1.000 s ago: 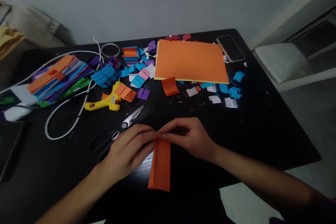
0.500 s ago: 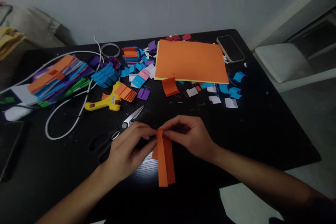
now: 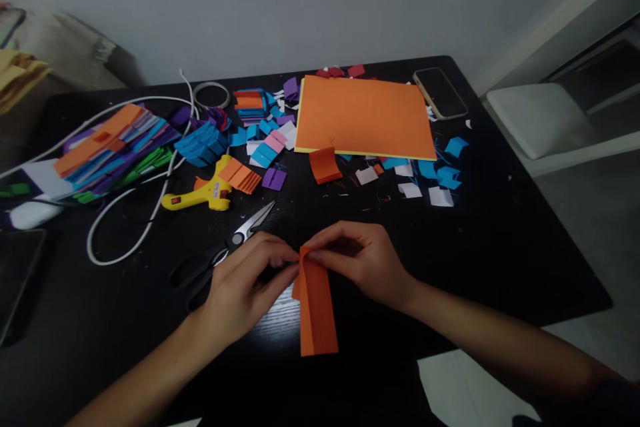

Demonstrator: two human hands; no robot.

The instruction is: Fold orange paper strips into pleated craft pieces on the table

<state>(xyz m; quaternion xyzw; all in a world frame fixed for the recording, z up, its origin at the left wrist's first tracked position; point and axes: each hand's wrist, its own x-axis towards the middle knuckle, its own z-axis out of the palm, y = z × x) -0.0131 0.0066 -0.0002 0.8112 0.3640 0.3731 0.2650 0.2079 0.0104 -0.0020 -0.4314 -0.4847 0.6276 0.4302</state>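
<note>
Between my two hands hangs a folded strip of orange paper (image 3: 319, 310), its creased panels spreading downward. My left hand (image 3: 247, 277) pinches its upper left edge with thumb and fingertips. On the other side, my right hand (image 3: 360, 257) grips the top edge between thumb and forefinger. A small flap of the same orange paper shows behind the strip at its left. Partly under my left hand lie black-handled scissors (image 3: 245, 232), blades pointing away to the right.
Orange sheets (image 3: 367, 117) lie at the back, with paper scraps (image 3: 447, 177) around them. A phone (image 3: 440, 93) rests at the right corner. Leftward are a yellow glue gun (image 3: 200, 197), a looped white cable (image 3: 90, 240) and a pile of folded coloured strips (image 3: 115, 147).
The orange strip's right panel has swung out to the right, so the lower end looks wider. Both hands keep nearly the same place and grip.
</note>
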